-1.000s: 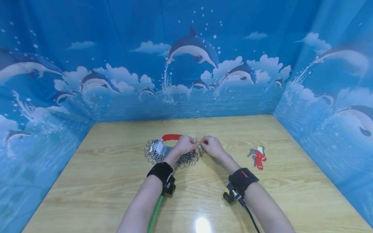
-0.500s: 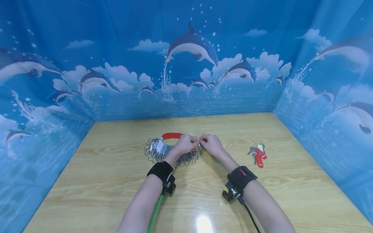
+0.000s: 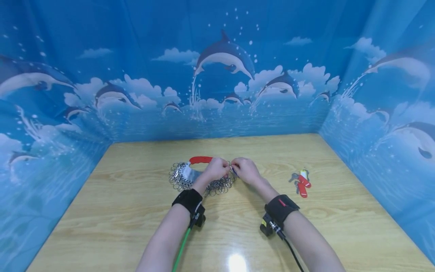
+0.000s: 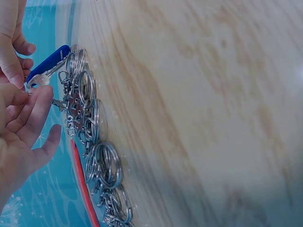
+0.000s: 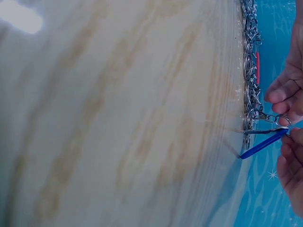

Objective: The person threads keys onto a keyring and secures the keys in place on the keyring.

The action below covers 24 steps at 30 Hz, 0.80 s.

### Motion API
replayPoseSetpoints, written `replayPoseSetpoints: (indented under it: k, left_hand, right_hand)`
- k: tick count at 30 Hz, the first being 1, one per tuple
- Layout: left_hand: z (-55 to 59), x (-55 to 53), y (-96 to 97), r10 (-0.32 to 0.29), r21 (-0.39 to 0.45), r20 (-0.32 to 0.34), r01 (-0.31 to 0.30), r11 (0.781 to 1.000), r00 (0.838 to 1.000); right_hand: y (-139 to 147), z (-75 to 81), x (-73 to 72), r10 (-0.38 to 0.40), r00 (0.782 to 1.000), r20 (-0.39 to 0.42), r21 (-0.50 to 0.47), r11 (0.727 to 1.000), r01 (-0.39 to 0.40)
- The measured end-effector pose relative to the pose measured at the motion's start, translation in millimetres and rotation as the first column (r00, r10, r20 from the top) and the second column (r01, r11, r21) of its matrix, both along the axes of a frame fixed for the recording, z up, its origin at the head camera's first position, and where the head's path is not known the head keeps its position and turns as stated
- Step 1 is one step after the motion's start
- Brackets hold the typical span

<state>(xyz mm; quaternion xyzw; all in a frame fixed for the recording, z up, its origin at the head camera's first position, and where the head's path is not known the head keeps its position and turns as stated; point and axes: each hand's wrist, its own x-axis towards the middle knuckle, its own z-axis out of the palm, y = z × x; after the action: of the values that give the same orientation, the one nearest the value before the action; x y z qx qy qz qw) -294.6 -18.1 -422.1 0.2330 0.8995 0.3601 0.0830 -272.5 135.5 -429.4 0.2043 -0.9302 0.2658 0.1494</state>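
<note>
In the head view, a metal key-ring holder with a red handle [image 3: 200, 159] lies at the table's middle, its edge fringed with many split rings and clips [image 3: 221, 186]. My left hand [image 3: 216, 169] is over its right end and pinches a split ring [image 5: 283, 120] joined to a small swivel clip [image 5: 266, 116]. Close beside it, my right hand [image 3: 246, 170] pinches the ring end of a blue key tag [image 5: 264, 144]. A silver key [image 4: 56, 70] hangs along that tag in the left wrist view. Fingers partly hide where the two rings meet.
At the right of the wooden table [image 3: 136, 219] lie several keys with red tags [image 3: 302, 190] and a yellow tag [image 3: 303, 173]. A blue dolphin-print curtain [image 3: 217, 113] stands along the back and sides. Cables run from both wrist cameras.
My right hand has shifted slightly left, closing in on the left hand's fingertips. The left hand and the holder stay almost in place.
</note>
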Motion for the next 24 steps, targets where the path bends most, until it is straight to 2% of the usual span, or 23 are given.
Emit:
replayPoseSetpoints:
  k: [3,7,10,14,18,24]
  left_hand:
    - [1.1,0.8,0.0,0.003,0.001,0.001,-0.003,1.0,1.0]
    - [0.1,0.2,-1.2,0.0,0.022,-0.015,0.0,1.0,1.0]
    - [-2.7,-0.8,-3.4,-0.007,0.058,-0.002,0.007,0.998,1.0]
    - [-6.9,-2.7,-6.0,-0.01,0.096,0.05,0.005,0.995,0.999]
    - [-7.2,-2.1,-6.0,-0.013,0.08,0.076,0.007,0.997,0.997]
    - [-5.9,0.7,-3.5,-0.007,0.069,0.065,0.002,0.998,0.998]
  right_hand:
    - [-0.8,-0.5,0.8,0.012,0.998,-0.054,0.027,1.0,-0.011]
    - [-2.0,0.0,1.9,0.013,0.996,-0.086,0.038,0.999,-0.01]
    - [-2.9,0.6,2.3,0.003,0.998,-0.065,0.031,1.0,-0.001]
    - [-3.0,1.1,2.6,-0.016,1.0,-0.019,0.028,0.999,0.017]
    - [-1.9,1.5,3.0,-0.036,0.999,0.005,0.023,0.999,0.036]
    - [-1.3,1.1,3.1,-0.046,0.999,0.027,0.004,0.999,0.045]
